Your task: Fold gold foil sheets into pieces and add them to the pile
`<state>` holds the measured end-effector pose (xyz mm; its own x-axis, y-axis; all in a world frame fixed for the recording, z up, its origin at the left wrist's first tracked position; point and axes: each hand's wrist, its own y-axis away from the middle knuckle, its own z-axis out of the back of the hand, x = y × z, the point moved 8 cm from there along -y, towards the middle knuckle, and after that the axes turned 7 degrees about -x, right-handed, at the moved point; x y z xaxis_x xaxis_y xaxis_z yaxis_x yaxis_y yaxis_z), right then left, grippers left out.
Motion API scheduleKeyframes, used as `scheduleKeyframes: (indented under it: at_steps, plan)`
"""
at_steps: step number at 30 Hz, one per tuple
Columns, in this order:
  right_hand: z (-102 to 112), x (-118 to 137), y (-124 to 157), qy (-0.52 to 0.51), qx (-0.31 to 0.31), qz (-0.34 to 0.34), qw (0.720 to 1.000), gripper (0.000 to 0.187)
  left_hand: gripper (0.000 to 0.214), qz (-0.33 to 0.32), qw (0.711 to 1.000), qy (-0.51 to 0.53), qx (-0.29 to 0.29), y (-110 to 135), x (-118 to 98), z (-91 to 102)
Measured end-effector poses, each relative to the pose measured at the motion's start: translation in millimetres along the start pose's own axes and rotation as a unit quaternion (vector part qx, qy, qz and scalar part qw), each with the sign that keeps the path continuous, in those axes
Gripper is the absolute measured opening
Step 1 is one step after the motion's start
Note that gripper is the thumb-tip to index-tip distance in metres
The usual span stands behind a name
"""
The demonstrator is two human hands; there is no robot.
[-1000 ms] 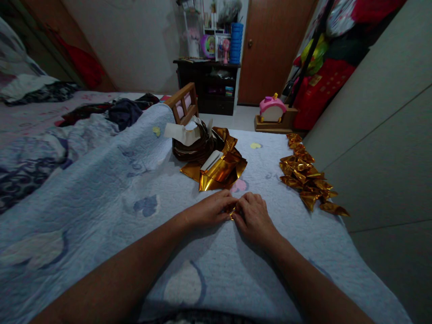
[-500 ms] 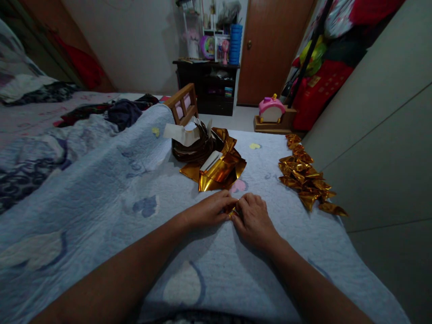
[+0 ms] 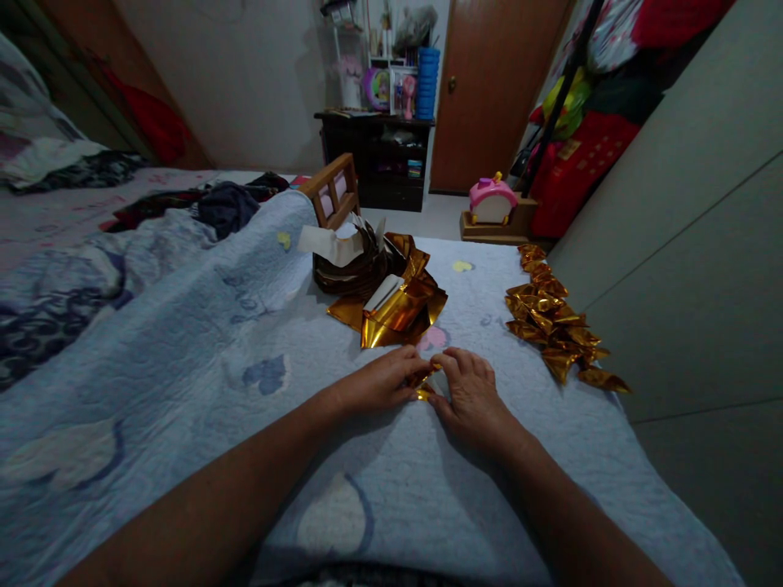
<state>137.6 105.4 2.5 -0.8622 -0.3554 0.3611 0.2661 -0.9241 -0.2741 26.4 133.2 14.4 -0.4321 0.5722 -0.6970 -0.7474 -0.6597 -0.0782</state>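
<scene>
Between my hands, low over the bed, is a small piece of gold foil paper (image 3: pixel 423 395), mostly covered by my fingers. My left hand (image 3: pixel 385 380) is closed on its left side, thumb and fingertips pinching it. My right hand (image 3: pixel 470 394) grips the right side, thumb below and fingers above, with a little more of the gold showing between them. Just beyond my hands lies a loose stack of gold foil paper sheets (image 3: pixel 404 314), some showing white. Off to the right, several folded gold foil pieces (image 3: pixel 554 322) lie in a heap.
A light blue quilt (image 3: pixel 245 440) with heart shapes covers the bed. Past its far edge stand a wooden bed rail (image 3: pixel 335 189), a pink toy (image 3: pixel 493 198) and a dark cabinet (image 3: pixel 373 159). A pale panel (image 3: pixel 691 269) rises along the right side.
My right hand has shifted slightly right, away from my left, so more of the gold foil paper shows between them. The stack and heap have stayed put.
</scene>
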Motion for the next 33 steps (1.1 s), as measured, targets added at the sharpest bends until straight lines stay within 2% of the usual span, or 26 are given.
scheduleKeyframes:
  at_steps: [3,6,11,13,17,21,26,33]
  plan:
    - [-2,-6,2,-0.006,0.007,0.003,1.000,0.051,0.016,-0.002,1.000,0.001,-0.005,0,0,-0.2]
    - [-4,-10,3,-0.020,0.020,0.003,1.000,0.057,0.025,-0.005,1.000,0.003,-0.009,1,2,-0.7]
    - [2,-14,1,-0.044,0.017,0.007,0.999,0.062,0.032,-0.010,1.000,-0.004,-0.006,0,4,-2.2]
    - [6,-17,-1,-0.050,0.006,-0.006,0.999,0.054,0.031,-0.007,1.000,-0.006,-0.006,0,4,-1.9]
    - [15,-27,-8,-0.012,-0.021,-0.058,0.998,0.015,0.030,0.000,1.000,-0.017,-0.014,0,5,-1.4]
    - [15,-24,-10,0.027,-0.019,-0.057,0.998,0.012,0.035,0.009,0.999,-0.019,-0.047,-1,8,-3.2]
    - [12,-25,-10,0.046,-0.010,-0.079,0.996,0.009,0.025,0.032,0.993,-0.052,-0.105,-2,13,-5.1]
    - [9,-26,-11,0.023,-0.014,-0.090,0.996,0.005,0.020,0.017,0.988,-0.101,-0.113,-3,7,-8.3]
